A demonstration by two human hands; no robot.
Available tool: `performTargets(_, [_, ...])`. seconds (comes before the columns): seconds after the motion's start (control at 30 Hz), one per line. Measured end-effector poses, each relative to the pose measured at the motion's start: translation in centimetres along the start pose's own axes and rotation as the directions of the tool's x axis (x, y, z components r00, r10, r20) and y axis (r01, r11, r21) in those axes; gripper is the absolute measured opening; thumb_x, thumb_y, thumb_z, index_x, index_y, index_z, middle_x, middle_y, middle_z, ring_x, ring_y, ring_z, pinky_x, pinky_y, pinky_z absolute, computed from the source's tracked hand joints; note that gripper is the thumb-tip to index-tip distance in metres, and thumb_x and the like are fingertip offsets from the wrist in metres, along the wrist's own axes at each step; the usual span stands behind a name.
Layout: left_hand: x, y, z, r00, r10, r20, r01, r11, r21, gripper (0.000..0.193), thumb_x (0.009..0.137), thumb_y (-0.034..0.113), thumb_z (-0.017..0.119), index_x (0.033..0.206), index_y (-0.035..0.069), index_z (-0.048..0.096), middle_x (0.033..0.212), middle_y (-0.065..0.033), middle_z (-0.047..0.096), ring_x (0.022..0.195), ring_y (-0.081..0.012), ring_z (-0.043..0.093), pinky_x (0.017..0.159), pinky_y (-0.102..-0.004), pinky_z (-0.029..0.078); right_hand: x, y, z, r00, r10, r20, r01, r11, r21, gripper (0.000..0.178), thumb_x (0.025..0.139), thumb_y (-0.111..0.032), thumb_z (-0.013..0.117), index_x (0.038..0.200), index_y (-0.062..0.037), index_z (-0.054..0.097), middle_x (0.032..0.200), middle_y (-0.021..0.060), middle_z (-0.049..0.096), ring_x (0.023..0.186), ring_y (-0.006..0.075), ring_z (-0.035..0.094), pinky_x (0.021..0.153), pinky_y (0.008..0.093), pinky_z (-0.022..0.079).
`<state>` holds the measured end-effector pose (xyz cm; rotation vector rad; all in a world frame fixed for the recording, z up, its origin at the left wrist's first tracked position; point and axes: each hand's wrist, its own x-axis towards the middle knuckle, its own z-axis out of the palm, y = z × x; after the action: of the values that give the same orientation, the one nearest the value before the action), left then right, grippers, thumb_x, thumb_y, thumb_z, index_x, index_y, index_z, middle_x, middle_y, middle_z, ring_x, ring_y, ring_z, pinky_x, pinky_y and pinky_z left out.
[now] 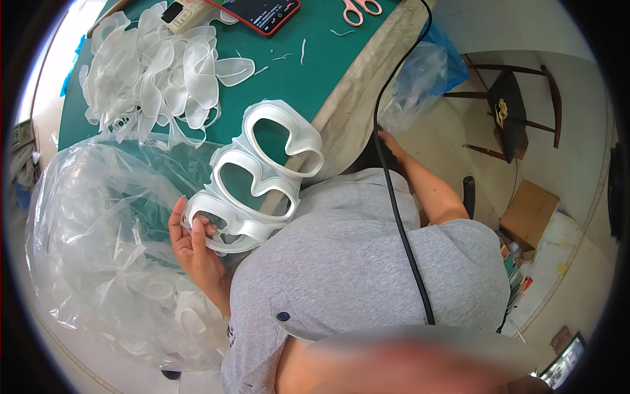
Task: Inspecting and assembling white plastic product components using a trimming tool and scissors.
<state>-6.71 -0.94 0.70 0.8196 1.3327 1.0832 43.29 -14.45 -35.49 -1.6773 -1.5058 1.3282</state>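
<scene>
My left hand [200,253] is closed on the near end of a white moulded strip [257,205], three goggle-shaped frames joined in a row, with curved openings. Some of its fingers show through the end opening. The strip slants up over the edge of the green table [315,62], its far end over the tabletop. My right hand [388,146] is down by my lap beside the table edge, next to a black cable [387,172]; its fingers are mostly hidden. Left of the strip, a translucent pile of flat goggle-shaped offcuts [161,72] lies on the table.
A large clear plastic bag [98,236] with white pieces inside bulges at the left. Pink-handled scissors [359,9], a phone [266,13] and a cream device [187,14] lie at the far side. A chair [508,108], a cardboard box [530,213] and a blue bag [448,59] stand right.
</scene>
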Motion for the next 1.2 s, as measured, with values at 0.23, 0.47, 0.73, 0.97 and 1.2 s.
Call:
performTargets(0.23, [0.1,-0.3,-0.2,1.0,0.003,0.003,-0.003,1.0,0.009,0.042,0.093,0.005,0.054,0.132,-0.005,0.042,0.088,-0.0048,0.057,0.073,-0.0076,0.049,0.071,-0.0206,0.041,-2.4,-11.2,0.9,0.89,0.266,-0.371,-0.285,0.958,0.002,0.019,0.084,-0.018,0.061,0.086,-0.0039,0.048,0.092,0.0133,0.062,0.088,0.0241,0.06,0.08,0.031,0.045])
performTargets(0.47, [0.1,-0.2,0.2,0.999,0.017,-0.046,-0.018,1.0,-0.001,0.043,0.09,0.005,0.058,0.129,-0.004,0.044,0.088,-0.0054,0.059,0.071,-0.0085,0.052,0.071,-0.0197,0.043,4.1,-25.7,-7.9,0.348,-0.126,-0.929,-0.015,0.99,-0.14,0.02,0.097,-0.02,0.051,0.086,-0.004,0.048,0.085,0.0096,0.06,0.076,0.0175,0.057,0.069,0.0302,0.047])
performTargets(0.73, [-1.1,1.0,1.2,0.965,0.17,-0.199,-0.151,0.983,0.108,0.043,0.088,0.001,0.059,0.128,-0.003,0.045,0.1,-0.0083,0.058,0.077,-0.0081,0.054,0.071,-0.0171,0.042,15.0,-47.0,-2.9,0.491,-0.798,0.349,0.772,0.214,-0.598,0.02,0.084,-0.01,0.061,0.102,-0.0029,0.057,0.085,0.0072,0.054,0.084,0.0242,0.055,0.079,0.0333,0.047])
performTargets(0.97, [-1.7,1.3,2.4,0.893,0.4,-0.208,-0.16,0.711,0.685,0.045,0.086,0.005,0.063,0.127,0.0,0.047,0.116,-0.0117,0.055,0.113,-0.0192,0.05,0.099,-0.0318,0.036,15.9,-45.4,-7.4,0.518,-0.845,-0.131,0.766,0.527,-0.369,0.035,0.088,-0.004,0.054,0.123,-0.01,0.052,0.088,0.0063,0.062,0.078,0.0184,0.059,0.073,0.0316,0.049])
performTargets(1.2, [-4.3,4.0,3.6,0.782,0.498,0.375,-0.529,0.848,-0.022,0.027,0.08,0.005,0.06,0.107,0.001,0.061,0.109,-0.023,0.061,0.108,-0.0322,0.058,0.095,-0.0417,0.042,6.8,-15.3,-11.4,0.408,0.182,-0.895,-0.363,0.931,0.024,0.047,0.087,-0.045,0.062,0.099,-0.0015,0.05,0.082,0.0123,0.059,0.076,0.0228,0.058,0.07,0.034,0.047])
